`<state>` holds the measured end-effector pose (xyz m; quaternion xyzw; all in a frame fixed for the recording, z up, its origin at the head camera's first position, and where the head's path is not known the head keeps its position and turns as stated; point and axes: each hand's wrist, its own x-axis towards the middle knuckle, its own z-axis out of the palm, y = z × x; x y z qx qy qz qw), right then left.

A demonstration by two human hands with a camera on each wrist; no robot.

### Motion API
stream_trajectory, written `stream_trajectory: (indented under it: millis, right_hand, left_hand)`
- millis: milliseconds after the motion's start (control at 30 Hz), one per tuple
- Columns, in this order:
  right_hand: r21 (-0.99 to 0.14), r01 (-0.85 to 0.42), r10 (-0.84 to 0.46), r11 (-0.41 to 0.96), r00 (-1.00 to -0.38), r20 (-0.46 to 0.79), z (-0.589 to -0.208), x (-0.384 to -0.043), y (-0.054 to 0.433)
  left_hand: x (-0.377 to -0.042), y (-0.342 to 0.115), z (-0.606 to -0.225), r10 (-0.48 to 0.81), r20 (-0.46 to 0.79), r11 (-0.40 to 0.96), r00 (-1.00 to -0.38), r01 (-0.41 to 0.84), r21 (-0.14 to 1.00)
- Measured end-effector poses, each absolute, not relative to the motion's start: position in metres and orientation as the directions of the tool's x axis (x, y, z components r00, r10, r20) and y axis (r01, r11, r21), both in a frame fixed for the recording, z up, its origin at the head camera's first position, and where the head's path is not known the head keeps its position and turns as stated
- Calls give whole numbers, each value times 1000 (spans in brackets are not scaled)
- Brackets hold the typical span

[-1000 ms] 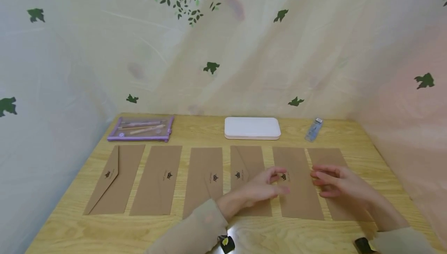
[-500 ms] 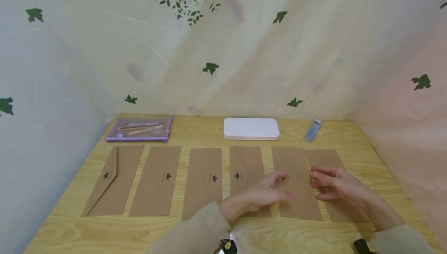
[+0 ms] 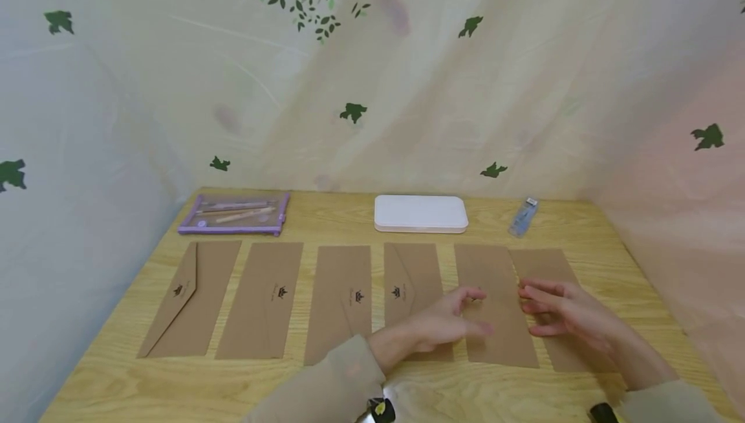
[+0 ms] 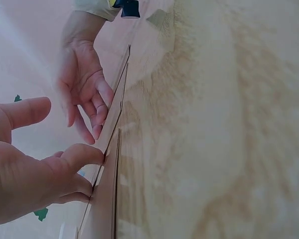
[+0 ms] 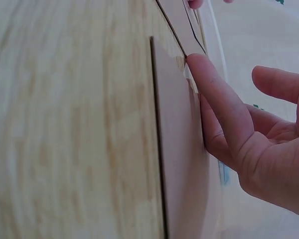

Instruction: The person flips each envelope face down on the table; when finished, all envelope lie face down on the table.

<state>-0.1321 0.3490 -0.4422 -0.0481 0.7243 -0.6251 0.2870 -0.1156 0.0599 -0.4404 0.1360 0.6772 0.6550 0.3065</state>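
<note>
Several brown paper envelopes lie in a row on the wooden table. My left hand (image 3: pixel 439 323) reaches over the fourth envelope (image 3: pixel 410 268) from the left, thumb and fingers spread, fingertips by the fifth envelope (image 3: pixel 495 339). In the left wrist view, the left hand's (image 4: pixel 35 174) fingers are bent down at the envelopes' surface, holding nothing. My right hand (image 3: pixel 573 313) is over the rightmost envelope (image 3: pixel 541 264), its fingertips at that envelope's left edge. The right wrist view has the right hand's (image 5: pixel 259 139) fingertips touching near the gap between two envelopes, thumb apart.
Behind the row lie a purple-edged pencil pouch (image 3: pixel 238 214), a white case (image 3: pixel 420 213) and a small blue packet (image 3: pixel 523 217). More envelopes (image 3: pixel 264 300) lie to the left. A leaf-patterned cloth (image 3: pixel 407 86) hangs around the table (image 3: pixel 337 397).
The rightmost envelope has shifted slightly left, narrowing its gap to the fifth. My left hand has moved a little to the right; my right hand has barely moved.
</note>
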Motion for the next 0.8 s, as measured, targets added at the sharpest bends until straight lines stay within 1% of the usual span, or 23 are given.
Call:
stream_trajectory:
  millis: [233, 467, 700, 800]
  right_hand:
    - [-931, 309, -432, 192, -826, -363, -441, -132, 350]
    - [-925, 322, -433, 204, -817, -380, -438, -132, 349]
    - [-944, 273, -521, 184, -787, -329, -432, -134, 353]
    - [-942, 289, -528, 169, -781, -334, -430, -133, 351]
  left_hand:
    - [-115, 60, -441, 589, -230, 100, -775, -212, 972]
    - [-113, 60, -439, 582, -243, 125, -776, -210, 970]
    - [-114, 59, -437, 581, -238, 116, -778, -210, 971]
    - [-114, 58, -438, 577, -233, 104, -783, -212, 972]
